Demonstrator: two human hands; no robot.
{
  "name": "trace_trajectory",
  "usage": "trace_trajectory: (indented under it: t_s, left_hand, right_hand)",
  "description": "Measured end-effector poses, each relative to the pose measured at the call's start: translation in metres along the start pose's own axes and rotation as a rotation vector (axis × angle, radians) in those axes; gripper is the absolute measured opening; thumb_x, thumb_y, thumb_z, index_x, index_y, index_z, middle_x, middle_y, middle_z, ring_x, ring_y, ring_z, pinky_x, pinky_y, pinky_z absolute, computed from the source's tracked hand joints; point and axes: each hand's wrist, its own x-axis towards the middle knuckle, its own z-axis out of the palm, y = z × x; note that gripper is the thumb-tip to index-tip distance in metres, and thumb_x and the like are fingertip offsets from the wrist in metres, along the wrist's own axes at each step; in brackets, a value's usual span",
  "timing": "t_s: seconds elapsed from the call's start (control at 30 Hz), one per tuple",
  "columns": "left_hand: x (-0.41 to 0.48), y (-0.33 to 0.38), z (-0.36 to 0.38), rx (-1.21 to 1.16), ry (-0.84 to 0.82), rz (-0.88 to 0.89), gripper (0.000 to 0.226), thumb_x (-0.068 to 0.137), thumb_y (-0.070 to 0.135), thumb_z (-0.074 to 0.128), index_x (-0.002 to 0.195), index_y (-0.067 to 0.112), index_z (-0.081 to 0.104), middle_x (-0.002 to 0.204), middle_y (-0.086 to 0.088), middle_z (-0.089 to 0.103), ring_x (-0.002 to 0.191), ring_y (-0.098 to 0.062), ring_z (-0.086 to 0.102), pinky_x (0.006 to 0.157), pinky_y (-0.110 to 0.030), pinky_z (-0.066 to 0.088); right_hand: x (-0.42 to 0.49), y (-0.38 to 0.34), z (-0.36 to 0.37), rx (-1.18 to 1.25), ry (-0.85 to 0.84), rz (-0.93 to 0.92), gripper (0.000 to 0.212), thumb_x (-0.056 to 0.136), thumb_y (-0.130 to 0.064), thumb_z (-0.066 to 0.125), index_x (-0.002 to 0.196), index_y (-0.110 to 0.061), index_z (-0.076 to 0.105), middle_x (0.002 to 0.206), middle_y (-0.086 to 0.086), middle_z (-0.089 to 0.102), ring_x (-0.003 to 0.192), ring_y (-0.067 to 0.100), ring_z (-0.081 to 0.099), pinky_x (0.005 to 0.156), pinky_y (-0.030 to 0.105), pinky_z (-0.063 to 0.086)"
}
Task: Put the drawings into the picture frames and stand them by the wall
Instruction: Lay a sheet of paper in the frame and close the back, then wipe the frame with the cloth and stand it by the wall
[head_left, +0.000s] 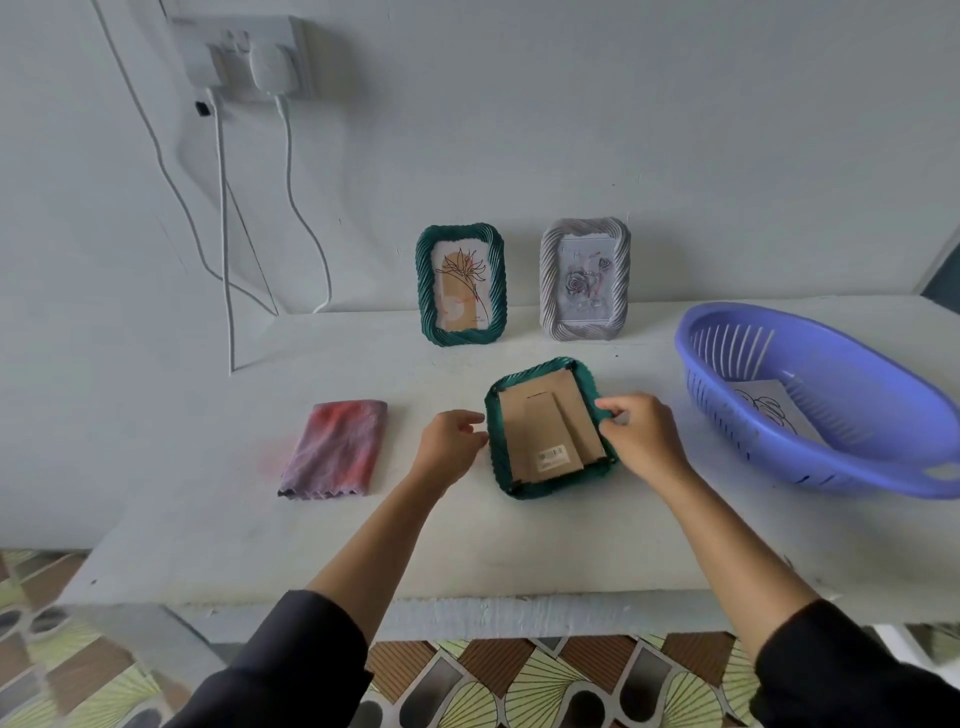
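Green frame (546, 491) face down on the table (467, 545), a hand on each side.
Cardboard back (540, 431) is up, and it's lying in front of the second green frame (426, 291) and the white frame (550, 291), both standing by the wall with drawings in. Left hand (449, 444) curls its fingers onto the left rim, right hand (641, 436) pinches the right rim. Loose drawing (774, 410) sits in the blue basket (883, 462) on the right.

Folded pink-purple cloth (335, 448) lies on the desk (208, 519) left of the left hand (449, 441); blue basket (857, 452) sits right of the right hand (641, 436).
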Motion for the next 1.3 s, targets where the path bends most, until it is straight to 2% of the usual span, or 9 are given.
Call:
trace_trajectory:
  t_s: [0.2,0.37,0.5,0.63,0.8,0.87,0.93,1.07,1.3]
  left_hand:
    - [-0.018,0.038,0.004,-0.283,-0.003,0.117,0.035,0.094,0.016,0.052,0.128,0.009,0.055,0.096,-0.007,0.059,0.082,-0.019,0.055,0.080,-0.033,0.050]
    - [-0.029,0.067,-0.001,-0.605,-0.040,0.082,0.037,0.100,0.025,0.037,0.137,0.021,0.040,0.086,-0.001,0.058,0.072,-0.011,0.055,0.070,-0.024,0.047]
    - [-0.022,0.060,-0.009,-0.553,0.019,0.047,0.042,0.099,0.020,0.041,0.140,0.024,0.036,0.100,-0.003,0.057,0.076,-0.010,0.056,0.068,-0.028,0.052]
    - [-0.012,0.033,-0.011,-0.334,0.065,0.013,0.063,0.089,0.001,0.049,0.144,0.026,0.032,0.134,-0.006,0.051,0.098,-0.023,0.059,0.073,-0.032,0.054]
    - [-0.007,0.011,0.000,-0.094,0.091,0.005,0.062,0.091,0.010,0.047,0.147,0.027,0.025,0.136,-0.006,0.050,0.074,-0.015,0.052,0.049,-0.019,0.041]
    - [-0.006,0.007,0.008,-0.011,0.097,-0.007,0.063,0.090,0.014,0.045,0.148,0.028,0.025,0.131,-0.011,0.051,0.087,-0.022,0.056,0.057,-0.027,0.050]
    - [-0.006,0.002,0.016,0.039,0.082,-0.016,0.063,0.089,0.016,0.044,0.148,0.026,0.023,0.124,-0.013,0.050,0.109,-0.033,0.053,0.084,-0.041,0.054]
    - [-0.006,-0.008,0.027,0.160,0.067,0.000,0.061,0.092,0.021,0.041,0.149,0.021,0.020,0.136,-0.009,0.045,0.138,-0.030,0.024,0.112,-0.041,0.031]
    - [-0.005,-0.014,0.031,0.306,0.109,0.062,0.058,0.094,0.025,0.037,0.149,0.018,0.019,0.155,-0.003,0.027,0.144,-0.025,0.011,0.116,-0.036,0.020]
  right_hand:
    - [0.006,-0.054,-0.032,-0.221,0.075,-0.313,0.023,0.084,-0.004,0.052,0.096,0.009,0.066,0.098,0.027,0.064,0.085,0.040,0.059,0.076,0.042,0.049]
    - [-0.005,-0.087,-0.026,0.009,-0.182,-0.449,0.023,0.087,-0.014,0.060,0.108,-0.008,0.068,0.099,0.005,0.068,0.061,-0.002,0.053,0.062,0.010,0.039]
    - [-0.004,-0.080,-0.003,0.197,-0.304,-0.298,0.028,0.092,-0.013,0.053,0.118,-0.009,0.063,0.112,0.007,0.068,0.090,0.016,0.061,0.090,0.036,0.052]
    - [-0.002,-0.047,0.016,0.167,-0.216,-0.121,0.030,0.093,-0.010,0.048,0.118,-0.003,0.061,0.120,0.012,0.065,0.107,0.025,0.060,0.087,0.027,0.045]
    - [0.001,-0.009,0.036,0.058,-0.216,0.001,0.037,0.095,-0.014,0.041,0.126,0.004,0.048,0.135,0.018,0.051,0.125,0.032,0.047,0.103,0.037,0.037]
    - [0.002,-0.003,0.041,-0.001,-0.248,-0.019,0.044,0.097,-0.020,0.039,0.139,-0.006,0.037,0.149,0.008,0.037,0.137,0.022,0.034,0.110,0.030,0.027]
    - [0.004,0.003,0.046,-0.088,-0.272,-0.054,0.048,0.098,-0.022,0.037,0.144,-0.010,0.029,0.154,0.005,0.026,0.142,0.017,0.024,0.114,0.028,0.020]
    - [0.006,0.010,0.052,-0.214,-0.276,-0.081,0.051,0.099,-0.022,0.031,0.147,-0.010,0.018,0.157,0.004,0.016,0.144,0.016,0.017,0.115,0.027,0.013]
    - [0.007,0.014,0.058,-0.294,-0.251,-0.107,0.052,0.099,-0.022,0.028,0.148,-0.010,0.015,0.158,0.003,0.013,0.145,0.014,0.015,0.117,0.028,0.009]
